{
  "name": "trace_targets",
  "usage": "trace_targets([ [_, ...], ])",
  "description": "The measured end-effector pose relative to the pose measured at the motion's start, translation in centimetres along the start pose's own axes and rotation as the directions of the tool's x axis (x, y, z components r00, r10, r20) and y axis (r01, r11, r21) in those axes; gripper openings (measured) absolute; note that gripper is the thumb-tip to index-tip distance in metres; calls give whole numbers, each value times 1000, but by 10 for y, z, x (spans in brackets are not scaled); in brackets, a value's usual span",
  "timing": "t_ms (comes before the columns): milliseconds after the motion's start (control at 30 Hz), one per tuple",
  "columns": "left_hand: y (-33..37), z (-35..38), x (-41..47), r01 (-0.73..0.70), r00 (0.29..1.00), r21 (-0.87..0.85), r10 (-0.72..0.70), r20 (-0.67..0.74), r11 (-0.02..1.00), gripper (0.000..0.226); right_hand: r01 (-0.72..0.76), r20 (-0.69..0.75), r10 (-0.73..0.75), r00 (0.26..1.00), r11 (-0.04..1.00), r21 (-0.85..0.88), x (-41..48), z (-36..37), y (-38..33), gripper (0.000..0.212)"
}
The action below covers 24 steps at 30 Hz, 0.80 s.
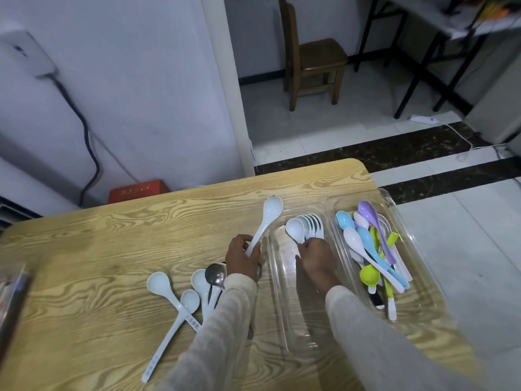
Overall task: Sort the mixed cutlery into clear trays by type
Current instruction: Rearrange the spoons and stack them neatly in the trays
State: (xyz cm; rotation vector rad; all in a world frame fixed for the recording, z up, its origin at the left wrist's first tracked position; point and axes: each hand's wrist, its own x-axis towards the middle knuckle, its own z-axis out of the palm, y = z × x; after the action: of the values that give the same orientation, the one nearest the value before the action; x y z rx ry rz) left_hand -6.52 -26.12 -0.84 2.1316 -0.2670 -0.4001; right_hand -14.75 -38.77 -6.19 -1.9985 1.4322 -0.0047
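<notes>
My left hand [244,256] grips a white spoon [267,215] beside the clear tray [277,277]; my right hand [317,261] is in it on the stacked spoons [307,225], grip unclear. Handle print [192,324] is unreadable.

— Where is the left hand [243,258]?
— It holds a long white plastic spoon [266,221] by the handle, over the wooden table [98,249].
— And the right hand [317,262]?
— Inside the clear plastic tray [284,306], on the nested white spoons [307,225]; its grip is hidden.
</notes>
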Motion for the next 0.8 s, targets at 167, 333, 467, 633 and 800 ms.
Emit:
trace_targets([
  [167,8,16,-20,11,999,-90,-7,47,996,14,-6,128,-96,987,778,628,-25,-21,-24,20],
  [333,12,37,-42,-31,993,-127,45,111,991,17,-27,100,-74,992,657,753,-42,-31,-33,22],
  [467,8,34,-46,-150,973,-11,149,174,989,27,-37,78,-30,996,680,732,-30,-41,-21,20],
  [633,4,23,-26,-328,939,534,206,276,779,53,55,-35,-44,998,883,467,-7,-40,1,25],
  [800,-5,38,-16,-382,912,649,156,379,658,58,81,38,-89,995,984,158,-6,-16,4,10],
])
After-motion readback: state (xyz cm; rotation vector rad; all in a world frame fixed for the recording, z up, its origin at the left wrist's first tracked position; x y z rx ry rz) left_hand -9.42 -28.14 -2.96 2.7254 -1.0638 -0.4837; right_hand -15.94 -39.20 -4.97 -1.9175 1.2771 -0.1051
